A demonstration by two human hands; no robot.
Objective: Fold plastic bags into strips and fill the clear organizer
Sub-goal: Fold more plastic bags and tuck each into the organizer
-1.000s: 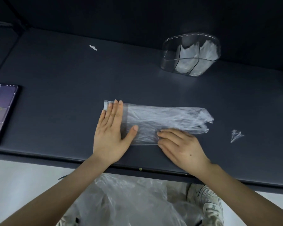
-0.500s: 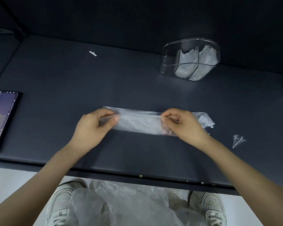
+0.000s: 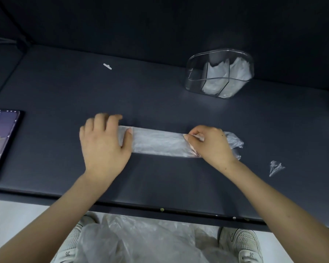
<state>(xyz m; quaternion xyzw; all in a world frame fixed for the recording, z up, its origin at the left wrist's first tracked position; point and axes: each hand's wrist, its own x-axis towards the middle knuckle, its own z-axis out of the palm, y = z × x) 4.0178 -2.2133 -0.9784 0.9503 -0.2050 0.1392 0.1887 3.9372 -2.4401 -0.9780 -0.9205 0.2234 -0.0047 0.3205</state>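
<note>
Fingers point(image 3: 193, 137) of the right hand point(image 3: 211, 143) pinch the plastic bag point(image 3: 158, 142) near its right end, some showing through the film. The thumb of the left hand point(image 3: 104, 145) lies on the bag's left end. Its curled fingers point(image 3: 110, 119) are blurred, so their grip is unclear. The bag lies as a strip mid-desk point(image 3: 65, 95). Behind it, well apart, the clear organizer point(image 3: 196, 76) holds folded bags in 2 compartments.

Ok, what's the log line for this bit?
step: folding bag | left hand: rests on bag end | right hand: pinches bag | organizer: partly filled
</note>
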